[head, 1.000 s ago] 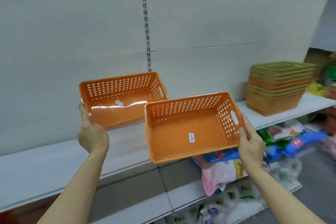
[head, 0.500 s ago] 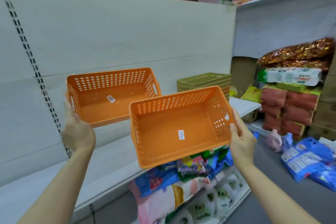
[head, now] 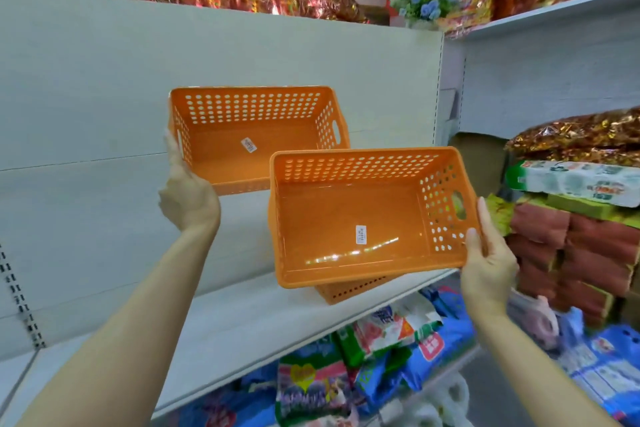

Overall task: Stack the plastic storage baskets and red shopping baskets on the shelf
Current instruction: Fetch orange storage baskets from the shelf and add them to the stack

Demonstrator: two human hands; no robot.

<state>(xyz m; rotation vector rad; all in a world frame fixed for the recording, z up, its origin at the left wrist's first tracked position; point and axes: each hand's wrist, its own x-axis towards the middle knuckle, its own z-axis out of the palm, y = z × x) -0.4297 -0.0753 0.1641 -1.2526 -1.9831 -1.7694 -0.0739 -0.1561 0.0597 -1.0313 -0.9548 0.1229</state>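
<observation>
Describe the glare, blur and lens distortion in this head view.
Head view: bright streaks of glare cross the floor of the near orange basket held in the right hand; the white shelf edge bows from wide-angle distortion; the packaged goods below look soft and smeared.

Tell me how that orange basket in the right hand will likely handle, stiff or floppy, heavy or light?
Probably light: the right hand holds the basket up by one end wall alone. Likely fairly stiff, since its rim shows no sag. The glossy floor suggests smooth plastic, so it could slip in a loose grip.
</observation>
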